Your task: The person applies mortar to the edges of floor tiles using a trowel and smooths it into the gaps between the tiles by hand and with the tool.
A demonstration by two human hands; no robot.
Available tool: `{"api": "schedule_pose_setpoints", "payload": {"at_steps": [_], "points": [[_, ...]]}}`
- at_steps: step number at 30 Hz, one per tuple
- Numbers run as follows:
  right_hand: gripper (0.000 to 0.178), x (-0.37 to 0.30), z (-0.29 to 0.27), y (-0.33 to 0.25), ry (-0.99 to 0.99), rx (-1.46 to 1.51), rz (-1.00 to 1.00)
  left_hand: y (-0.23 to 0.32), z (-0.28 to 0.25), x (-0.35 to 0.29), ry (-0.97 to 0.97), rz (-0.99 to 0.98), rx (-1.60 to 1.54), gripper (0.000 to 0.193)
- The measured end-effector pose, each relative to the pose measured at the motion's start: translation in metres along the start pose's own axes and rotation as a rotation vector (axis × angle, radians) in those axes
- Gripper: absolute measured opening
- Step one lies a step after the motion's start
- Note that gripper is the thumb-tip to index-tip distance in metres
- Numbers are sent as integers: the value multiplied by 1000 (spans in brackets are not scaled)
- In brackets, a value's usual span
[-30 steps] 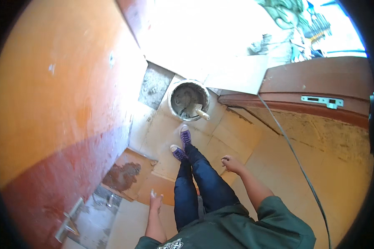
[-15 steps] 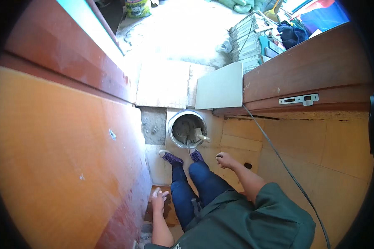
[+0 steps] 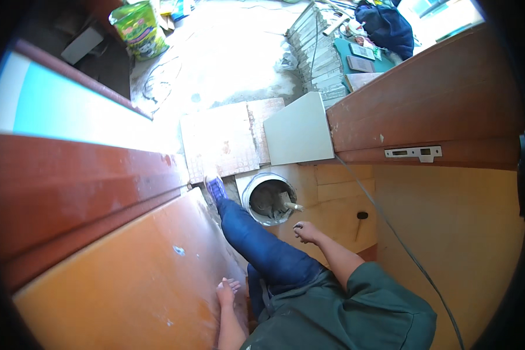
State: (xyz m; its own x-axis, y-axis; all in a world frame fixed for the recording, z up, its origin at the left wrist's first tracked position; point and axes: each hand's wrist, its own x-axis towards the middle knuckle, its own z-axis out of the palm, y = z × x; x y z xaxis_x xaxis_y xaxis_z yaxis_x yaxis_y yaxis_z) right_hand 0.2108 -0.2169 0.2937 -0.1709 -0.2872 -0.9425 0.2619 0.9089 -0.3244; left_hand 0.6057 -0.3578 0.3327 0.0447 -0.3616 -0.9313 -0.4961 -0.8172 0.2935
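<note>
My left hand hangs beside my left thigh, near the orange wooden door panel; its fingers are spread and it holds nothing. My right hand is curled in front of my body, with a small dark spot at the fingers that I cannot make out. Just beyond it stands a white bucket with grey mortar-like material inside. A trowel rests in the bucket, its pale handle leaning over the rim. Neither hand touches the bucket.
One purple shoe is at the doorway, left of the bucket. A pale tile leans by the red-brown door frame. A dark cable runs along the right. A green bag and stacked tiles stand beyond.
One leg has stepped forward past the bucket's left side toward the doorway. My view has turned, and the door panel takes up more of the lower left. Both hands keep much the same pose.
</note>
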Motion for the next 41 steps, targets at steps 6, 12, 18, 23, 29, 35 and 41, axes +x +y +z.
{"api": "schedule_pose_setpoints", "payload": {"at_steps": [6, 12, 18, 23, 29, 35, 41], "points": [[29, 53, -51, -64, 184, 210, 50, 139, 21, 31, -116, 91, 195, 43], [25, 116, -113, -143, 352, 283, 70, 338, 47, 109, -213, 68, 527, 47], [36, 126, -165, -321, 334, 331, 9, 587, 73, 163, -183, 269, 306, 44], [38, 105, -219, -412, 382, 609, -142, 734, 155, 95, -200, 350, 454, 49], [38, 99, -270, -452, 443, 766, -130, 819, 167, 102, -177, 249, 707, 46], [33, 94, -340, -445, 872, 1006, -194, 901, 200, 141, -257, 120, 871, 46], [34, 42, -502, -410, 1436, 1133, -297, 1050, 306, 251, -428, 252, 927, 46]]}}
